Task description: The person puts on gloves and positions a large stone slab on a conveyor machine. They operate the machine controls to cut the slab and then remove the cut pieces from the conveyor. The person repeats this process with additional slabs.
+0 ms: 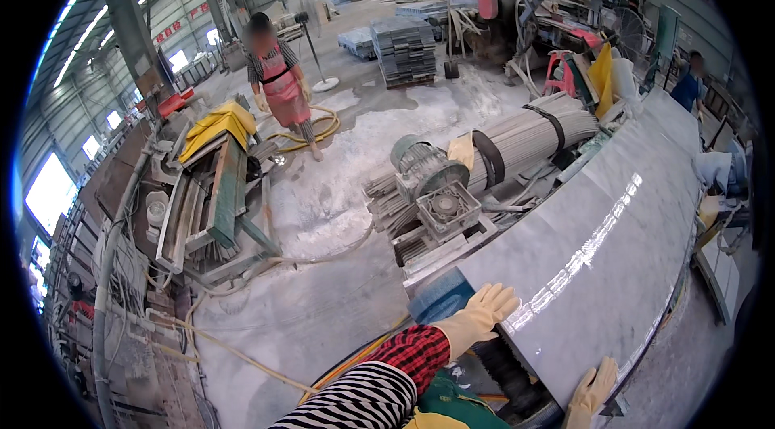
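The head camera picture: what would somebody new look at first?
Probably the shiny grey slab, stretching across the right side with a bright streak of light, and the gloved left hand and right hand at its near end. Then the co-worker in a pink apron, upper left.

The floor (299, 312) is grey with whitish patches. On it lies a yellow hose (327, 136) in loose coils, near a round white base (324, 85). Farther back stand 1 tall grey stack (408, 58) and, just beside it, 1 lower stack (355, 43). At left stands a rack (226, 199), a yellow cloth (218, 126) draped over its top. At right, a pale slab (565, 292) lies on a support mostly hidden beneath it.
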`<action>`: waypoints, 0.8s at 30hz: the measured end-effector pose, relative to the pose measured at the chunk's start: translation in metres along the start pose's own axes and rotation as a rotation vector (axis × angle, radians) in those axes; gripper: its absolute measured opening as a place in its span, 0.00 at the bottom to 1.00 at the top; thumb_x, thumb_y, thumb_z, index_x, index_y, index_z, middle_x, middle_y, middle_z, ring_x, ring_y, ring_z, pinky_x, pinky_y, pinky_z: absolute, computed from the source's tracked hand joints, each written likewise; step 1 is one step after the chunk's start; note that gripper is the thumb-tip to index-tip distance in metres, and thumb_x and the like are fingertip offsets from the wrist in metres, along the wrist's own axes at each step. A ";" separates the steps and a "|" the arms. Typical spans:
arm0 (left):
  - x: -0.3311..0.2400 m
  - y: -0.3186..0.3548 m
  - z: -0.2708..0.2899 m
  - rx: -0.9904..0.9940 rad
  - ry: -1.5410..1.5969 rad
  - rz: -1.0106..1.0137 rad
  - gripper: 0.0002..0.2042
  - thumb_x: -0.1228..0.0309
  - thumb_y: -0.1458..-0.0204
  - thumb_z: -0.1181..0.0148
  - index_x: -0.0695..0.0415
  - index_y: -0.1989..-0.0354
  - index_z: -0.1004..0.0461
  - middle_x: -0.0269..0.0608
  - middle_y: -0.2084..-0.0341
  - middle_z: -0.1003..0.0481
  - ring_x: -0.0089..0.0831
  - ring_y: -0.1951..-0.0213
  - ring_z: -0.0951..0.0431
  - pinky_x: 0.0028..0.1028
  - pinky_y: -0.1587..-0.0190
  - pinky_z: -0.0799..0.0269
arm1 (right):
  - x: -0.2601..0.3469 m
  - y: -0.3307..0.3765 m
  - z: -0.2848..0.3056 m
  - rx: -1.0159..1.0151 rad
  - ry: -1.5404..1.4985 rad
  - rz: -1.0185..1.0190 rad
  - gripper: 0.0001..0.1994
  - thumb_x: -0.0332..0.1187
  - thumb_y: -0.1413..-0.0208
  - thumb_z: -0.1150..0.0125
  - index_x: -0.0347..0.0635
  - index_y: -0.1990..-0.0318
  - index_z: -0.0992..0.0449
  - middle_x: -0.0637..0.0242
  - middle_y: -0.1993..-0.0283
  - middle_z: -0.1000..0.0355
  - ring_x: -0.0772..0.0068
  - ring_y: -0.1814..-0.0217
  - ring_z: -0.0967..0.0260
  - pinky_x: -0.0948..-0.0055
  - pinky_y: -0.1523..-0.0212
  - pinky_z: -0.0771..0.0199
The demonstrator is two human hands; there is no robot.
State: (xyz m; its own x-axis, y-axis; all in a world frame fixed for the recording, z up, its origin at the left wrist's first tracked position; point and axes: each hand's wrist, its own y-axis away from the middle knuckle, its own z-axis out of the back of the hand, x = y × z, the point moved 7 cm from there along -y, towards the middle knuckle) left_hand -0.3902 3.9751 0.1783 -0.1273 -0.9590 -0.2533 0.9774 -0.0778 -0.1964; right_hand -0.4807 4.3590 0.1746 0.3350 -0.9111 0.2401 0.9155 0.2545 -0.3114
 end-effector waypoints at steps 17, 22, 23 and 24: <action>0.001 -0.012 0.015 -0.089 0.075 -0.261 0.48 0.60 0.70 0.23 0.54 0.33 0.38 0.47 0.33 0.39 0.51 0.31 0.41 0.48 0.31 0.46 | 0.019 0.005 0.012 -0.037 0.015 0.041 0.24 0.32 0.32 0.51 0.33 0.31 0.37 0.42 0.27 0.42 0.40 0.24 0.48 0.52 0.24 0.51; 0.003 -0.044 0.015 0.196 0.049 -0.479 0.51 0.57 0.69 0.23 0.53 0.30 0.42 0.44 0.30 0.42 0.47 0.28 0.45 0.47 0.28 0.51 | 0.006 0.000 -0.002 0.021 0.071 0.018 0.25 0.32 0.32 0.52 0.36 0.29 0.39 0.42 0.27 0.42 0.40 0.24 0.49 0.51 0.24 0.51; 0.004 -0.049 0.009 0.202 0.034 -0.500 0.52 0.57 0.69 0.23 0.53 0.30 0.42 0.44 0.29 0.42 0.47 0.27 0.46 0.47 0.28 0.52 | 0.001 0.002 -0.004 0.009 0.079 0.032 0.25 0.32 0.32 0.52 0.36 0.29 0.39 0.42 0.27 0.42 0.40 0.24 0.49 0.51 0.24 0.51; 0.008 -0.053 0.001 0.211 0.017 -0.517 0.52 0.56 0.69 0.23 0.54 0.30 0.42 0.44 0.29 0.43 0.47 0.27 0.47 0.47 0.27 0.54 | 0.005 0.002 -0.003 -0.001 0.084 0.048 0.25 0.32 0.32 0.52 0.36 0.29 0.39 0.43 0.27 0.42 0.40 0.24 0.49 0.52 0.24 0.51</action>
State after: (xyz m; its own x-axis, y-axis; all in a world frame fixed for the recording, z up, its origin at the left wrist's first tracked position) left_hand -0.4430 3.9709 0.1879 -0.6004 -0.7768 -0.1899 0.7991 -0.5918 -0.1059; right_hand -0.4783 4.3544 0.1727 0.3587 -0.9219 0.1466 0.8985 0.2984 -0.3220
